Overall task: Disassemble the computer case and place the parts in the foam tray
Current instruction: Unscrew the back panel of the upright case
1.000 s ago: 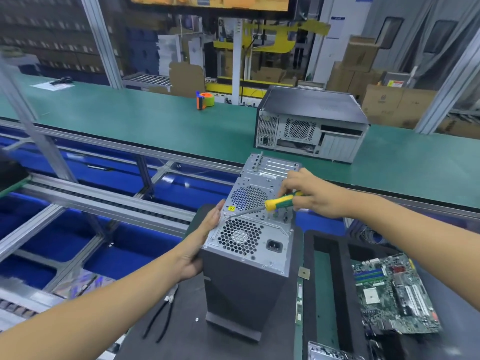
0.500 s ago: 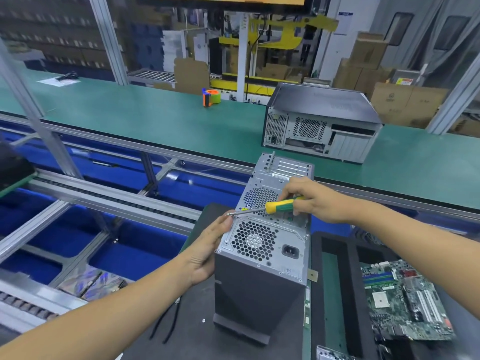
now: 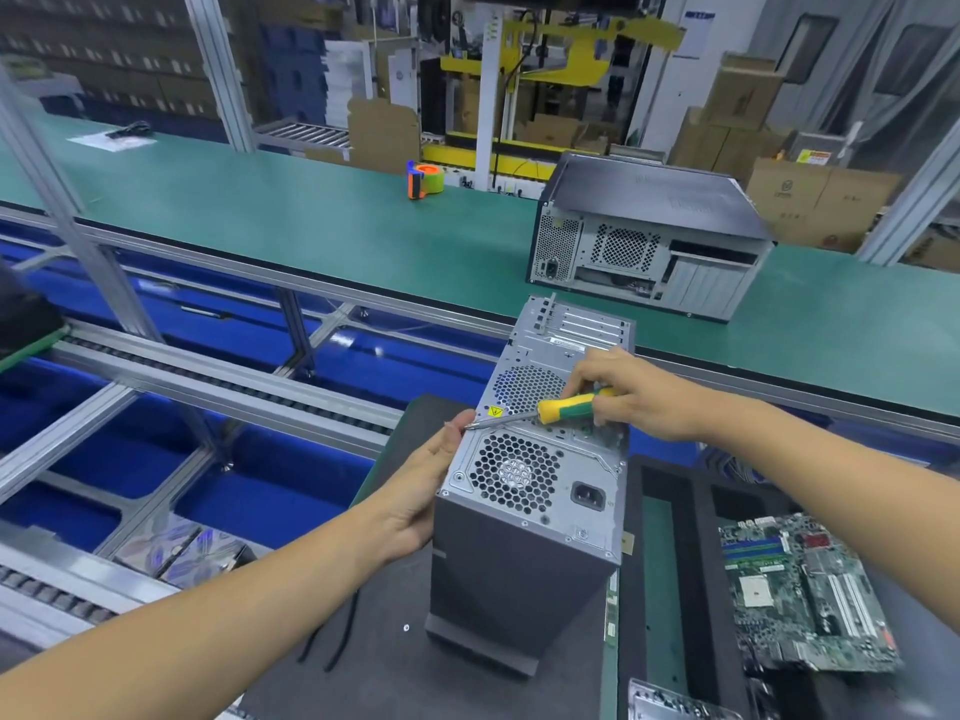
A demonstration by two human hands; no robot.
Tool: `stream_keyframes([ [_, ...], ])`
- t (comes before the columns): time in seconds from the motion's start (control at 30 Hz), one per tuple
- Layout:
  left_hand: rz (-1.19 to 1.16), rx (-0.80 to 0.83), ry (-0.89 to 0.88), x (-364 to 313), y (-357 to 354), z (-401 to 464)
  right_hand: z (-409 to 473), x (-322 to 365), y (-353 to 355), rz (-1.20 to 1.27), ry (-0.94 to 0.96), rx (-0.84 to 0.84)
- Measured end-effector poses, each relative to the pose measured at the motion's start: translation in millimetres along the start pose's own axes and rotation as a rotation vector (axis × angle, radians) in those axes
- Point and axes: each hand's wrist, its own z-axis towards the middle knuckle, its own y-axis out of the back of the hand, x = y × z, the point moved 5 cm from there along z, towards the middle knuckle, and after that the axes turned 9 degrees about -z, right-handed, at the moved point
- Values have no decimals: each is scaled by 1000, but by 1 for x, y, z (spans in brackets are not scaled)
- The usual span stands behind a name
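Observation:
A grey computer case [image 3: 524, 574] stands on its front end on a dark mat [image 3: 379, 662], its silver rear panel facing up. My left hand [image 3: 421, 485] holds the case's left side, thumb near the panel's left edge. My right hand [image 3: 634, 397] grips a yellow-green screwdriver [image 3: 563, 407] lying nearly flat over the panel, tip pointing left toward my left thumb. The black foam tray [image 3: 675, 563] lies to the right and holds a green motherboard [image 3: 800, 589].
A second computer case [image 3: 649, 241] sits on the green conveyor belt [image 3: 311, 215] beyond, with a tape dispenser [image 3: 423, 180] to its left. Black pliers [image 3: 332, 641] lie on the mat by my left forearm. Blue bins and aluminium rails fill the left.
The screwdriver tip has slid left across the rear panel to its left edge. My left thumb has come up to meet the tip. The case stays put.

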Motion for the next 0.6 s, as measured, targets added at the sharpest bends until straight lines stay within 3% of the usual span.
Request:
stream_keyframes([
  [0.33, -44, -5, 32, 7, 0, 3, -14, -5, -7, 123, -31, -93],
  [0.6, 41, -14, 45, 6, 17, 9, -2, 6, -16, 312, -102, -280],
])
